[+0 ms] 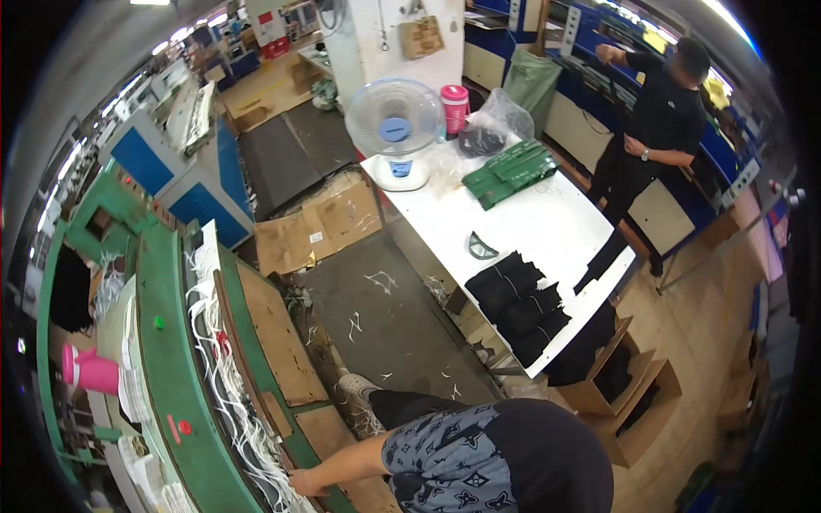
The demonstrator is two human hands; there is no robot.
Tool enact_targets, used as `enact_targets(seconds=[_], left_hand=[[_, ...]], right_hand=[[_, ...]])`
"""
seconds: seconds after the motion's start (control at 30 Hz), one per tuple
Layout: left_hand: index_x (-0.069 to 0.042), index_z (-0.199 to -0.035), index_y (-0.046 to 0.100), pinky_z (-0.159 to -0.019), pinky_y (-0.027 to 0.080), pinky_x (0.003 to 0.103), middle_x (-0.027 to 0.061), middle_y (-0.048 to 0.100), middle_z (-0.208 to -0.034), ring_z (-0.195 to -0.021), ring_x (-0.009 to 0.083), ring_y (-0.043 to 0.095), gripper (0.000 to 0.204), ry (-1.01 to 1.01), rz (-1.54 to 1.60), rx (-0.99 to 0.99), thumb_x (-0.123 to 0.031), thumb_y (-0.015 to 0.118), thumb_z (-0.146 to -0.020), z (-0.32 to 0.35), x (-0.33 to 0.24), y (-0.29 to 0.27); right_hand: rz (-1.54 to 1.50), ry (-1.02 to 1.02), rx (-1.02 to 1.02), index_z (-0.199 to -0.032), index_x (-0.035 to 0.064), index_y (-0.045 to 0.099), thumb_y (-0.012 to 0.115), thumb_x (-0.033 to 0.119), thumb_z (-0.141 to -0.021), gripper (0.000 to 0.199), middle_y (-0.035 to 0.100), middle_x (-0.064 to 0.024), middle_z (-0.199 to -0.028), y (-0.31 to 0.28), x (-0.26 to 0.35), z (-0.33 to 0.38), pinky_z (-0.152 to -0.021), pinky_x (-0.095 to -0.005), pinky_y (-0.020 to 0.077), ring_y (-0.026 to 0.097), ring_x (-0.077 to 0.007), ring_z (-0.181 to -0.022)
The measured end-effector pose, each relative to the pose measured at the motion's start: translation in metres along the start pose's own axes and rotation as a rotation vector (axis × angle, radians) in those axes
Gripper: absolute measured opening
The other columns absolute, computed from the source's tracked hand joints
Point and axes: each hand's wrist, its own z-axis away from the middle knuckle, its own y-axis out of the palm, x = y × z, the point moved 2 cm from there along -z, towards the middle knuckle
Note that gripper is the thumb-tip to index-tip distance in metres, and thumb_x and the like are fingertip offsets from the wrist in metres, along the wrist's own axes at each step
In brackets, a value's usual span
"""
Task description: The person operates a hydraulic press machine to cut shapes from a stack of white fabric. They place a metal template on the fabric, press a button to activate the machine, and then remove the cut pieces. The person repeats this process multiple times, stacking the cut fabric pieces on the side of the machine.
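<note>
My right hand point(309, 483) reaches left from a patterned grey-blue sleeve and rests at the edge of a long trough on a green machine point(158, 308). Its visible fingers look stretched out over the edge, though their tips are partly hidden. Beside them, loose white strands point(244, 427) lie tangled along the trough. Nothing that I can make out is held. A red button point(185, 427) and a green button point(159, 322) sit on the machine's top. My left hand is out of the picture.
A white table point(440, 227) bears a fan point(395, 128), a pink jug point(454, 111), green packages point(510, 173) and black fabric pieces point(513, 299). Open cardboard boxes point(654, 402) stand beside it. White scraps litter the dark floor mat point(368, 299). A co-worker point(663, 128) stands beyond the table.
</note>
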Motion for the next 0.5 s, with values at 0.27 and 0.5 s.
enact_targets(seconds=[0.27, 0.5], left_hand=[[0.006, -0.11, 0.066, -0.075, 0.055, 0.045, 0.0185, 0.068, -0.093, -0.08, 0.0323, 0.062, 0.043, 0.008, 0.051, 0.027, -0.024, 0.085, -0.085, -0.025, -0.029, 0.009], [0.006, -0.123, 0.062, -0.083, 0.057, 0.043, 0.0197, 0.068, -0.107, -0.092, 0.0335, 0.065, 0.06, 0.012, 0.04, 0.059, -0.038, 0.083, -0.088, -0.059, -0.046, 0.008]], right_hand=[[0.082, -0.027, -0.208, -0.1, 0.0135, 0.085, 0.095, 0.061, -0.055, 0.066, 0.077, -0.011, -0.112, -0.025, -0.004, 0.003, -0.097, -0.0528, 0.05, 0.069, -0.0351, -0.109], [0.032, -0.137, 0.077, -0.105, 0.0077, 0.084, 0.091, 0.067, -0.059, 0.075, 0.078, -0.0146, -0.113, -0.044, -0.014, 0.051, -0.091, -0.0549, 0.0533, 0.072, -0.0359, -0.105]])
